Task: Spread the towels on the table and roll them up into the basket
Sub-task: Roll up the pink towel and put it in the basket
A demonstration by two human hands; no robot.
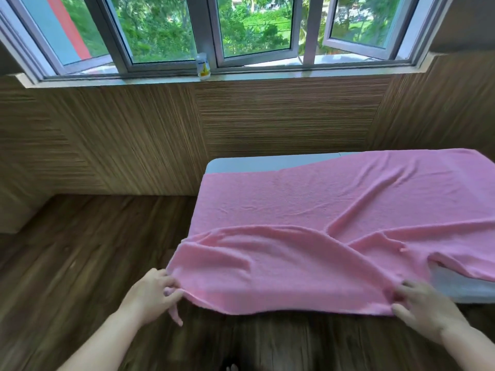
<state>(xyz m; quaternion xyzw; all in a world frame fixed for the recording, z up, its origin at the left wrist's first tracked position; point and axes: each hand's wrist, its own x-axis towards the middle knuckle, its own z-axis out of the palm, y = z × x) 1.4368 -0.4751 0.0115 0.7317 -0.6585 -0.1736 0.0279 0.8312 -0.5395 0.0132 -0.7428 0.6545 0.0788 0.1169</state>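
Forearms bare, both reaching toward low white rectangular table (267, 165) from its near side. Left hand (150, 294): thumb and fingers pinched on near left corner of large pink terry-cloth towel (308, 204), held out past table's near left corner, over floor. Right hand (422, 303): fingers on top of towel's near hem, thumb at its lower edge, gripping it just off table's near edge. Grip narrow on both sides, only cloth between the fingers.

Towel between the two hands: near hem sags in a shallow curve off table's near edge, not resting on it. From that hem the cloth rises onto the table, with a raised fold running from table's near left corner across toward its right side. Beyond right hand, a patch of bare tabletop shows under a drooping flap of towel. Farther on, towel lies mostly flat over tabletop, with a few long creases slanting toward table's far right. Narrow band of bare surface along table's far left edge.

Dark wood-plank floor (80, 263) left of table and in front of it. Striped wood-panelled wall (281, 116) behind table. Above that, grey-framed window (214, 30), greenery outside. Small clear bottle with yellow label (203, 66) upright on sill, well apart from table.
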